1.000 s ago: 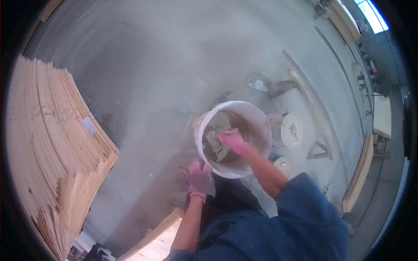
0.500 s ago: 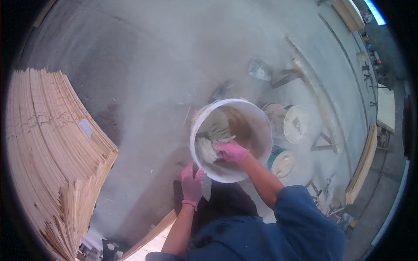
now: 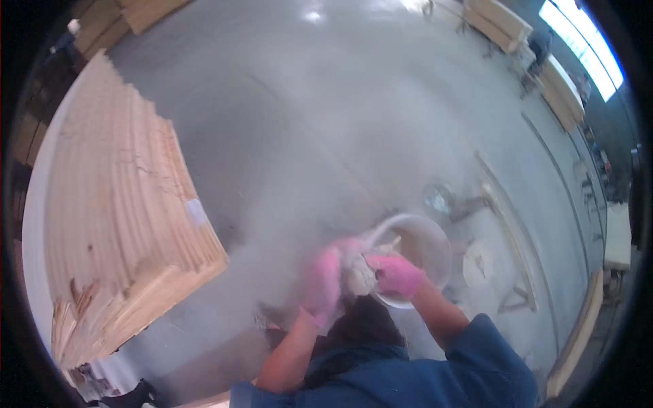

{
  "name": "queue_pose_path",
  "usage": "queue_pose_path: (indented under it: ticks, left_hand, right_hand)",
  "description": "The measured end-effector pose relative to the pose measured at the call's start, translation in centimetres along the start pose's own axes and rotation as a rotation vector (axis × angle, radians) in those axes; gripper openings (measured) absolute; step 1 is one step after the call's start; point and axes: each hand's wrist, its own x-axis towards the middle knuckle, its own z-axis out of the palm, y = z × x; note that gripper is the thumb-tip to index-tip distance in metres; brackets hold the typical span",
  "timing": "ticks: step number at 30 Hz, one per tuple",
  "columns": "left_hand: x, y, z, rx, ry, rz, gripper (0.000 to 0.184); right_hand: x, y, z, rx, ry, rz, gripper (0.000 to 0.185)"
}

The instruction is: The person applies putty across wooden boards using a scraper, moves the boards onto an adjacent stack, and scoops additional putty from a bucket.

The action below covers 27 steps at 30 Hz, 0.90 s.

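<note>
Grey floor (image 3: 292, 102) here, boards (image 3: 136, 183) stacked well left of the fingers. Pale lump (image 3: 360, 279) sits between left hand (image 3: 323, 282) and right hand (image 3: 398, 275), bucket (image 3: 437, 248) just beyond; too blurry to tell if fingers pinch it.

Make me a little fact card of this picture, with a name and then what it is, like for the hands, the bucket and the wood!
Left hand: pink-gloved, blurred, beside a pale lump
Right hand: pink-gloved, at the lump's other side
Bucket: white, round, open-topped, partly hidden by the right hand
Wooden boards: big stack on the picture's left, with a white label
Floor: grey
Can't tell: whether the left hand holds a tool
</note>
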Motion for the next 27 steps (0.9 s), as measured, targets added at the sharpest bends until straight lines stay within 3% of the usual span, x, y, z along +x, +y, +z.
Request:
queue_pose_path:
  ticks: [1,3,4,6,8,10,12,14,17,19,21,22,24,25,27]
  left_hand:
    - [-1.9,2.2,-0.8,0.299,-0.104,0.090,0.056]
    - [-5.5,5.9,-4.0,0.688,-0.158,0.403,0.058]
    - [-7.3,7.3,-6.0,0.779,-0.126,0.534,0.059]
    - [-11.4,9.5,-10.3,0.781,0.096,0.784,0.061]
    - [-15.5,10.2,-14.1,0.521,0.535,0.993,0.063]
    - [-18.5,11.6,-16.1,-0.068,0.871,0.993,0.065]
    - [-22.8,16.0,-20.2,-0.454,0.536,0.724,0.070]
    - [-24.6,19.1,-22.6,-0.951,0.255,0.798,0.072]
    - [-28.2,23.0,-25.8,-0.630,0.418,0.882,0.080]
    - [-29.1,24.0,-27.3,-0.473,0.518,0.970,0.081]
    - [-30.1,23.4,-31.5,0.127,0.739,1.057,0.074]
    - [-31.9,23.6,-33.0,0.263,0.815,1.129,0.072]
    - [-35.6,23.8,-36.0,0.529,1.011,1.259,0.068]
    - [-38.0,24.8,-37.7,0.513,1.052,1.404,0.064]
    - [-46.3,25.2,-44.9,1.038,0.929,1.115,0.059]
  right_hand:
    - [1.6,-2.3,1.3,0.118,0.030,-0.019,0.024]
    - [4.1,-1.9,5.5,0.493,0.003,0.137,0.029]
    - [5.4,-1.6,7.6,0.675,0.012,0.220,0.032]
    - [9.3,-12.4,10.5,1.029,-0.070,0.131,0.039]
    - [11.6,-21.4,14.4,0.312,0.060,-0.081,0.044]
    - [14.2,-27.6,18.8,0.061,0.141,-0.221,0.041]
    - [16.8,-33.8,22.9,-0.204,0.234,-0.379,0.037]
    - [18.7,-37.4,26.1,-0.416,0.322,-0.489,0.032]
    - [21.0,-42.7,30.6,0.449,0.300,-0.500,0.028]
    - [22.2,-44.0,32.1,0.279,0.333,-0.612,0.030]
    - [24.2,-45.1,32.9,0.283,0.323,-0.550,0.032]
    - [24.5,-44.9,32.3,0.364,0.295,-0.402,0.033]
    - [25.8,-46.6,31.2,-0.034,0.311,-0.411,0.033]
    - [26.1,-49.4,30.6,-0.509,0.357,-0.547,0.033]
    - [28.7,-51.9,30.6,-0.646,0.323,-0.612,0.034]
